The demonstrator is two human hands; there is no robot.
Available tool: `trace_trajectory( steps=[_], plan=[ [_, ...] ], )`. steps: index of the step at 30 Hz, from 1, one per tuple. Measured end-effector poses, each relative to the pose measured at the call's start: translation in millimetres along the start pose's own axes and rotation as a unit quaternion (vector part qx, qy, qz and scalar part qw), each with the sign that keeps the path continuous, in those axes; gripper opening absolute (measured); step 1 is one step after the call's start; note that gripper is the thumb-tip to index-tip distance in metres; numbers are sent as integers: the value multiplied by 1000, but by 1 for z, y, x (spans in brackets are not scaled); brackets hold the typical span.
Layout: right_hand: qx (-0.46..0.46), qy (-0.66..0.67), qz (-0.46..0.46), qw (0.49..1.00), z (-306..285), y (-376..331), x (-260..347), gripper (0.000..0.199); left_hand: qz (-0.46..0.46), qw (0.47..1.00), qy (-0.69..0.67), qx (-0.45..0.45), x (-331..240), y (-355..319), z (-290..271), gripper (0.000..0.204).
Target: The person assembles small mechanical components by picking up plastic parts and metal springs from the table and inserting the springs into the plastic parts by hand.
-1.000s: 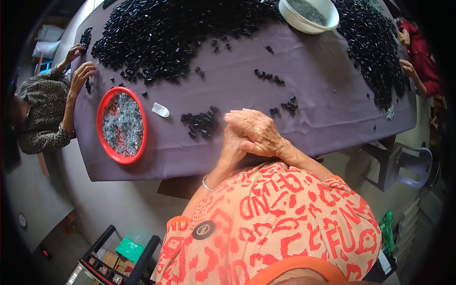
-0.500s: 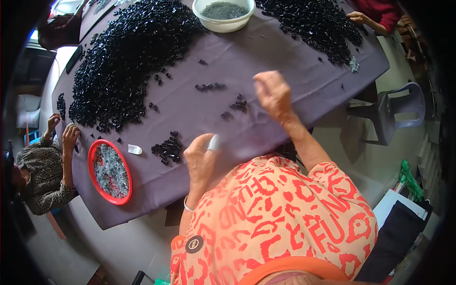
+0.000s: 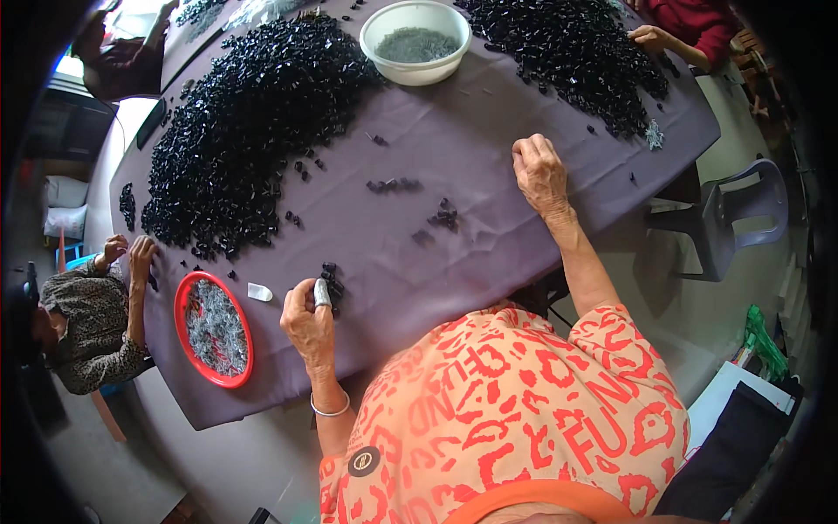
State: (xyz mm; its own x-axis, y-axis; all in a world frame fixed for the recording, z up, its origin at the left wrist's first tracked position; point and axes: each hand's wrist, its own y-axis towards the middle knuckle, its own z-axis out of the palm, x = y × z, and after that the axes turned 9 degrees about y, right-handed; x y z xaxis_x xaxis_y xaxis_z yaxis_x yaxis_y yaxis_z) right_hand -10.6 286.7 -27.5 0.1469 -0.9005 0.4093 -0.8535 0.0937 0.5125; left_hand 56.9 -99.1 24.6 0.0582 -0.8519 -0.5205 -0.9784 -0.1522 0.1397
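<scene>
My left hand (image 3: 307,325), with a white wrap on one digit and a bangle at the wrist, reaches over a small pile of black plastic pieces (image 3: 331,278), covering part of it. Its fingers are curled together; whatever they hold is hidden. My right hand (image 3: 543,177) is closed in a pinch above the purple tablecloth (image 3: 489,253), and I cannot make out anything in it. Between the hands lie a short row of black pieces (image 3: 394,185) and a little cluster of black pieces (image 3: 443,216). A white scrap (image 3: 259,292) rests left of my left hand.
A red basket (image 3: 181,325) of clear small parts stands at the near left. Heaps of black pieces (image 3: 236,140) cover the far side, around a white bowl (image 3: 371,39) of clear parts. Co-workers' hands (image 3: 140,256) are at the table's left and far right. A grey chair (image 3: 711,223) stands right.
My left hand has moved left onto the small black pile. My right hand has shifted right, away from the little cluster. The view has shifted slightly.
</scene>
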Motion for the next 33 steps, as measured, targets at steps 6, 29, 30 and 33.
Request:
trace_trajectory(
  steps=[6,29,30,33],
  plan=[
    [0,79,15,997,1,30,-2,11,-17,1000,-8,6,9,-3,1,17],
    [142,352,110,919,-1,-2,74,7,154,987,-37,9,-61,-11,66,27],
    [143,366,109,913,-2,-6,75,7,159,986,-43,6,-64,-7,71,27],
    [135,388,96,907,2,-13,69,6,170,985,-28,20,-75,2,80,26]
  ],
)
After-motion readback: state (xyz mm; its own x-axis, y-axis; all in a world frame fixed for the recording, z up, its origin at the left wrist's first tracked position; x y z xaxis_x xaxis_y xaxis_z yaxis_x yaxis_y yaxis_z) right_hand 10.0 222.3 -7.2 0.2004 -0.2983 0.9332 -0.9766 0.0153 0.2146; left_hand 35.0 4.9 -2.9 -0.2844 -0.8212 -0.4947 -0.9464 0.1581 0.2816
